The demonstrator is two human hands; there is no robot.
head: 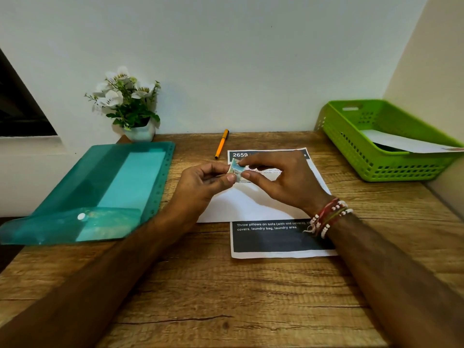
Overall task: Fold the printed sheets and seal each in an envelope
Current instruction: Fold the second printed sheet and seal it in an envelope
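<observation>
A printed sheet (pixel 273 239) with black bands and white text lies flat in the middle of the wooden desk. On top of it rests a white envelope (pixel 253 204). Above the envelope, my left hand (pixel 203 182) and my right hand (pixel 281 177) both pinch a small stamp-like slip (pixel 236 169) between thumb and fingers. My right wrist wears beaded and thread bracelets. Another white envelope (pixel 406 143) lies in the green basket (pixel 351 146) at the right.
A teal plastic document folder (pixel 100 192) with a snap button lies at the left, overhanging the desk edge. An orange pen (pixel 221 144) lies behind the sheet. A potted artificial flower (pixel 128 104) stands at the back left against the wall.
</observation>
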